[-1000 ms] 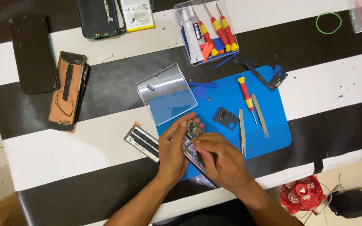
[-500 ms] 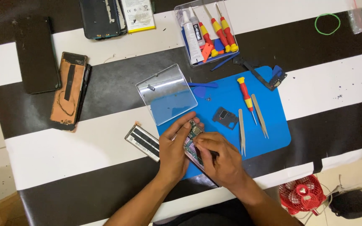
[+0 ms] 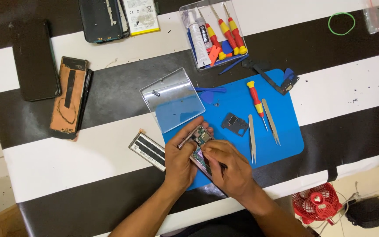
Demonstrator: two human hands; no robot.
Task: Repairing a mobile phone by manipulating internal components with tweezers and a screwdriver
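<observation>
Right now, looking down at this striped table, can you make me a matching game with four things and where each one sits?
Things:
1. opened phone with bare circuit board
2. green rubber band
3. two silver metal tweezers
4. red small fan

Places:
A. on the floor beside the table
B. on the blue mat
C. held between the left hand and right hand
D. on a black stripe, far corner

Pairs: 1-C, 2-D, 3-B, 4-A
</observation>
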